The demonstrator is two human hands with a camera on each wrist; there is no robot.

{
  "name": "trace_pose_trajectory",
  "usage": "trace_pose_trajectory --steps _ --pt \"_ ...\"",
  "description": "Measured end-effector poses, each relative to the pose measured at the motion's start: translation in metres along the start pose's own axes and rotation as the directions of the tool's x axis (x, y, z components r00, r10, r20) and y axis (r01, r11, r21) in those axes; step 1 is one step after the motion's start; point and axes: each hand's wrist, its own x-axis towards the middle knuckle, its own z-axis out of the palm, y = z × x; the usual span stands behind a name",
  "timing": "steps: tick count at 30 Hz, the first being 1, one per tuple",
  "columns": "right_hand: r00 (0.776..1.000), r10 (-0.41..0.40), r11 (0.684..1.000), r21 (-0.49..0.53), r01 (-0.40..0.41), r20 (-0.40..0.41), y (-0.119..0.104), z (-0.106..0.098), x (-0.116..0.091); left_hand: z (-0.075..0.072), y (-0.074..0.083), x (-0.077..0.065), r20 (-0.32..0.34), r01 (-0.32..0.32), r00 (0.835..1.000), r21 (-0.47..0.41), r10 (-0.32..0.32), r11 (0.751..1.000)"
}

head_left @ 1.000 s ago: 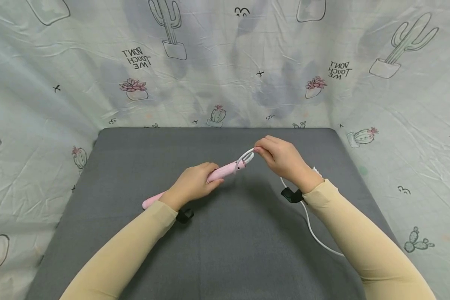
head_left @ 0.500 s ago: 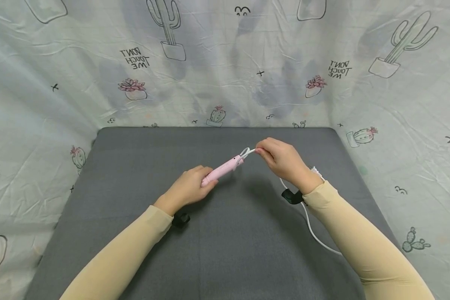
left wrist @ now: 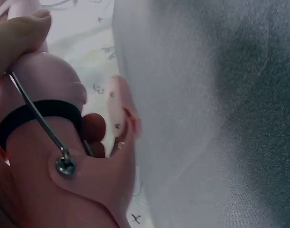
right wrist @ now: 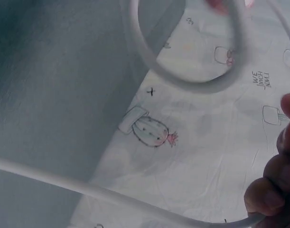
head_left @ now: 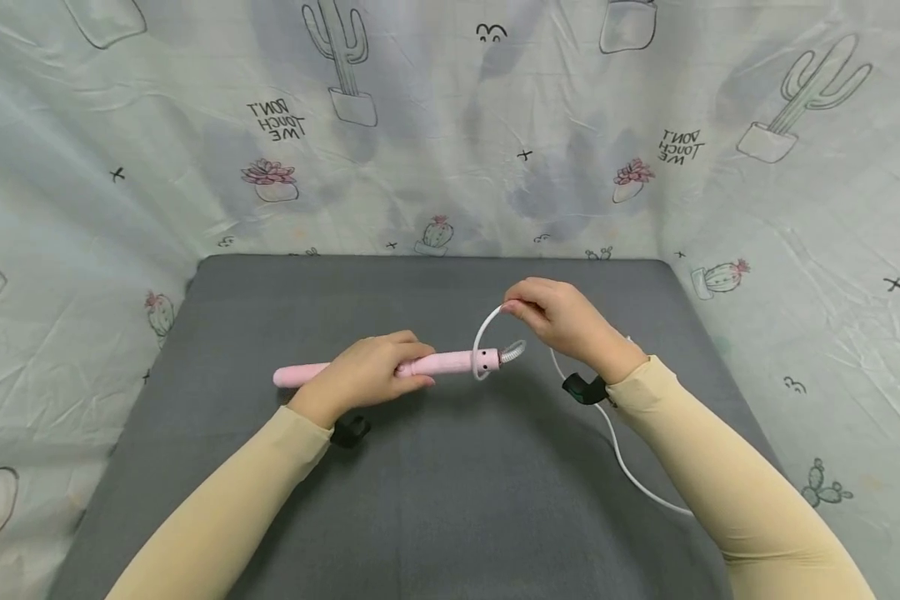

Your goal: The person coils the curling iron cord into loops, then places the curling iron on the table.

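Observation:
My left hand (head_left: 367,367) grips a pink curling iron (head_left: 446,363) around its middle, holding it nearly level above the table. In the left wrist view the thumb (left wrist: 23,35) presses along the iron, near its wire stand (left wrist: 38,111) and clamp lever (left wrist: 118,99). A white cord (head_left: 487,321) leaves the handle's right end through a ribbed sleeve (head_left: 513,351) and loops around that end. My right hand (head_left: 562,321) pinches the cord up and to the right. In the right wrist view its curled fingers (right wrist: 270,185) hold the cord, with a loop (right wrist: 197,85) beyond.
The grey table (head_left: 420,500) spreads beneath both hands. More cord (head_left: 622,467) trails down to the right, passing under the right forearm. A cactus-print cloth (head_left: 450,125) walls off the back and sides. Black straps (head_left: 585,390) sit at the wrists.
The curling iron has swung from tilted up at the right to nearly level, its handle end lower. The cord loop around that end has widened. The right hand has barely moved.

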Motion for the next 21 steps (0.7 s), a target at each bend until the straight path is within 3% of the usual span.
trace_pose_trajectory --steps 3,6,9,12,16,21 --pt "0.995 0.085 0.989 0.116 -0.089 0.044 -0.001 0.001 0.002 -0.005 0.007 -0.005 -0.016 -0.072 0.997 -0.025 0.071 0.997" --pt "0.980 0.179 0.958 0.209 -0.194 0.088 -0.001 0.003 0.004 -0.009 0.014 -0.010 -0.059 -0.129 0.990 -0.070 0.125 0.989" --pt "0.961 0.248 0.927 0.256 -0.273 0.125 -0.002 0.005 0.003 -0.011 0.020 -0.010 -0.116 -0.186 0.978 -0.097 0.175 0.978" --pt "0.951 0.272 0.912 0.276 -0.302 0.145 -0.001 0.012 0.003 -0.014 0.025 -0.008 -0.180 -0.224 0.963 -0.118 0.201 0.967" --pt "0.957 0.248 0.917 0.283 -0.282 0.149 0.001 0.024 0.001 -0.017 0.027 -0.005 -0.247 -0.212 0.953 -0.130 0.175 0.969" --pt "0.955 0.239 0.941 0.202 -0.272 0.174 0.002 0.038 -0.002 -0.017 0.024 -0.004 -0.336 -0.126 0.939 -0.124 0.078 0.984"
